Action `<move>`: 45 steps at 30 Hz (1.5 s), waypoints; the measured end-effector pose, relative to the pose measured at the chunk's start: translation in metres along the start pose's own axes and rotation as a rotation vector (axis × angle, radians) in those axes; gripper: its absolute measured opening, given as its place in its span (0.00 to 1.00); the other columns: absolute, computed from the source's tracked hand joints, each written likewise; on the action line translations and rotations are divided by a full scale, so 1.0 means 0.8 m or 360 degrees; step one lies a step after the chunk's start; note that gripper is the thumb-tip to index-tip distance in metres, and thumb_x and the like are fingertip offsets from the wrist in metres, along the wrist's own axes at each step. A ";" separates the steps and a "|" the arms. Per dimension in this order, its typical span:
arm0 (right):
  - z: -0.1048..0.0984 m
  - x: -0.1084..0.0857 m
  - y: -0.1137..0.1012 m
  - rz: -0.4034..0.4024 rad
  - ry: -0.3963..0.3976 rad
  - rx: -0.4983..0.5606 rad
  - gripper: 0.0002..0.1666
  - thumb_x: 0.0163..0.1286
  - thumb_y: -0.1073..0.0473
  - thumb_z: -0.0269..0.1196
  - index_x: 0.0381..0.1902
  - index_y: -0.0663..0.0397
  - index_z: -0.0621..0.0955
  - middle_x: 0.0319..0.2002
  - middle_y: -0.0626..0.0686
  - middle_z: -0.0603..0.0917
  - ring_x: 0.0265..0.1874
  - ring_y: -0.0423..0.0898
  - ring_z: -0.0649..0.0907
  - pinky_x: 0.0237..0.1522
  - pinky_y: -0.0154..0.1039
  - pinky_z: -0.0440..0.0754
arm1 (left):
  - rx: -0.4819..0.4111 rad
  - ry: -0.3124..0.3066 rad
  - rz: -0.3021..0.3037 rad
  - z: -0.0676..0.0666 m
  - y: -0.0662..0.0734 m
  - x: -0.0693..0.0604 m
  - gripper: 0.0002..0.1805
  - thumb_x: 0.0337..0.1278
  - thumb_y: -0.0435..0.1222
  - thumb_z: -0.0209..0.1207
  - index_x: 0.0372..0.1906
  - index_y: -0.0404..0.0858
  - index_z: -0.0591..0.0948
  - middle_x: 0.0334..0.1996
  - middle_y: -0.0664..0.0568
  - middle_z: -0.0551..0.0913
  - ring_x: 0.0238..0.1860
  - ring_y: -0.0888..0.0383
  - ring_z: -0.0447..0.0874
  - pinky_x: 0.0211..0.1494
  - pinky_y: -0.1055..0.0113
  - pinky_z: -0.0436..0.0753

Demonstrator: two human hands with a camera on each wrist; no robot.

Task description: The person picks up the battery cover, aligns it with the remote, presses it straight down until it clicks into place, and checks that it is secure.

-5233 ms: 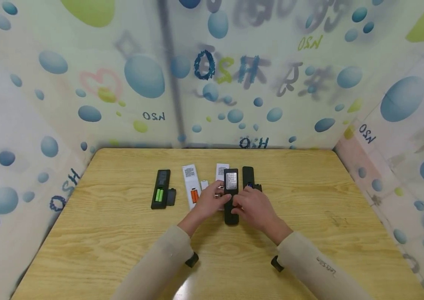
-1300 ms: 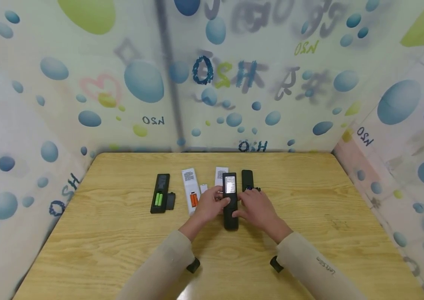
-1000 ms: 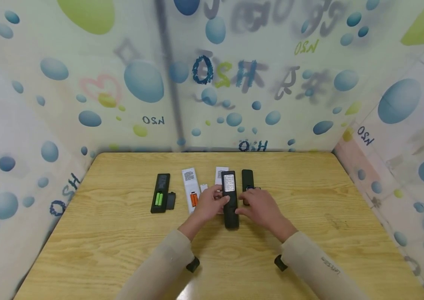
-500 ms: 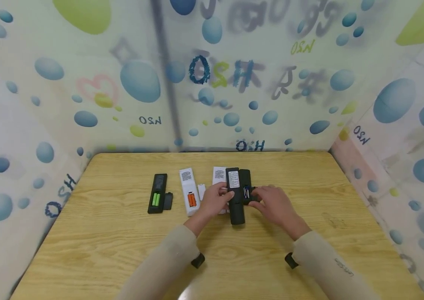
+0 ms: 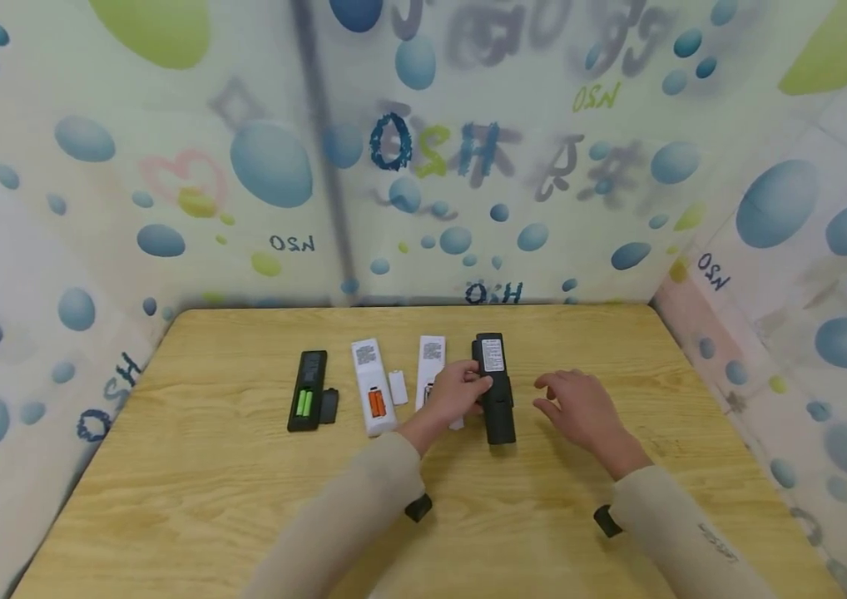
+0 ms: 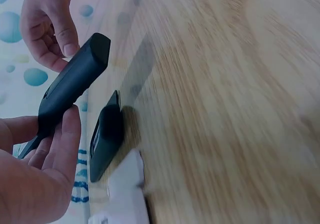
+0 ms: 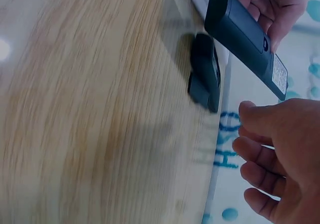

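Note:
My left hand (image 5: 455, 394) grips a black remote (image 5: 498, 403) with a white label, held above the table; in the left wrist view the remote (image 6: 75, 78) is raised over the wood. Below it lies a second black remote (image 7: 204, 66) with a piece beside it, mostly hidden in the head view. To the right, my right hand (image 5: 582, 409) has bent, relaxed fingers and holds nothing. A white remote (image 5: 431, 356) lies partly behind the left hand.
On the table (image 5: 191, 466), left of the hands, lie a black remote (image 5: 313, 370) with green batteries, a black cover (image 5: 329, 406), a white remote (image 5: 368, 363) with orange batteries and a white cover (image 5: 398, 388). Patterned walls stand behind and at both sides.
The left hand has carried the black remote to the right, over the other black remote. The right hand has left the objects and moved right.

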State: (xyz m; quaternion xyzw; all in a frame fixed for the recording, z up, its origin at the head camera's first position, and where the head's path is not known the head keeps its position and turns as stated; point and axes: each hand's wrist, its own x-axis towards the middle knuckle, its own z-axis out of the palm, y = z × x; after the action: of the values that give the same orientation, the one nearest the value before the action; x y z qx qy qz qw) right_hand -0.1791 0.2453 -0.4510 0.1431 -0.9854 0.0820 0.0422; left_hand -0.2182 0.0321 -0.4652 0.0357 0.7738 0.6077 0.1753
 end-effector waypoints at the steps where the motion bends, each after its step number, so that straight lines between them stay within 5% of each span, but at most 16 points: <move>1: 0.000 -0.001 0.004 0.0013 0.0001 -0.0006 0.17 0.65 0.52 0.67 0.48 0.54 0.83 0.34 0.51 0.86 0.38 0.51 0.81 0.47 0.53 0.79 | -0.0018 -0.0016 -0.0018 0.004 0.002 0.002 0.20 0.68 0.37 0.57 0.61 0.35 0.75 0.50 0.43 0.84 0.38 0.56 0.85 0.39 0.59 0.88; 14: -0.006 -0.018 0.060 0.0100 0.0037 -0.0090 0.17 0.64 0.54 0.68 0.46 0.57 0.83 0.32 0.53 0.85 0.36 0.53 0.82 0.41 0.53 0.81 | 0.0038 -0.0041 -0.0109 0.074 0.010 0.023 0.19 0.67 0.34 0.56 0.60 0.35 0.77 0.46 0.44 0.86 0.30 0.56 0.87 0.38 0.60 0.88; 23: -0.022 -0.025 0.071 0.0148 0.0032 -0.0098 0.17 0.64 0.53 0.67 0.46 0.57 0.83 0.31 0.53 0.85 0.33 0.53 0.82 0.36 0.52 0.81 | -0.0094 -0.0033 -0.0151 0.109 0.009 0.034 0.16 0.68 0.36 0.56 0.58 0.36 0.78 0.41 0.48 0.85 0.33 0.59 0.83 0.36 0.64 0.88; 28: -0.024 -0.024 0.073 0.0165 0.0034 -0.0064 0.17 0.65 0.52 0.67 0.47 0.57 0.83 0.31 0.52 0.85 0.32 0.52 0.82 0.36 0.51 0.81 | -0.0066 -0.0009 -0.0177 0.119 0.004 0.044 0.14 0.69 0.36 0.55 0.55 0.37 0.80 0.37 0.50 0.84 0.31 0.60 0.82 0.35 0.65 0.87; 36: -0.017 -0.020 0.076 0.0149 0.0012 -0.0048 0.16 0.65 0.52 0.67 0.46 0.57 0.83 0.30 0.50 0.85 0.30 0.49 0.82 0.34 0.49 0.81 | -0.0007 0.0029 -0.0216 0.129 0.007 0.058 0.18 0.70 0.34 0.53 0.61 0.37 0.78 0.47 0.45 0.85 0.36 0.56 0.86 0.33 0.67 0.86; 45: -0.012 -0.019 0.072 0.0164 -0.0009 -0.0018 0.16 0.65 0.53 0.67 0.46 0.56 0.83 0.31 0.50 0.84 0.30 0.49 0.82 0.35 0.49 0.81 | -0.0059 0.0011 -0.0254 0.129 0.013 0.054 0.22 0.65 0.27 0.55 0.63 0.36 0.75 0.50 0.44 0.83 0.45 0.52 0.86 0.36 0.64 0.88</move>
State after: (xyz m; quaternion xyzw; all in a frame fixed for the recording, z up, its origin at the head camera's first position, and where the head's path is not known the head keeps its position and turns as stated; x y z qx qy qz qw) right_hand -0.1809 0.3054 -0.4520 0.0923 -0.9920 0.0781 0.0359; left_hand -0.2278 0.1425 -0.4857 -0.0313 0.7635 0.6060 0.2210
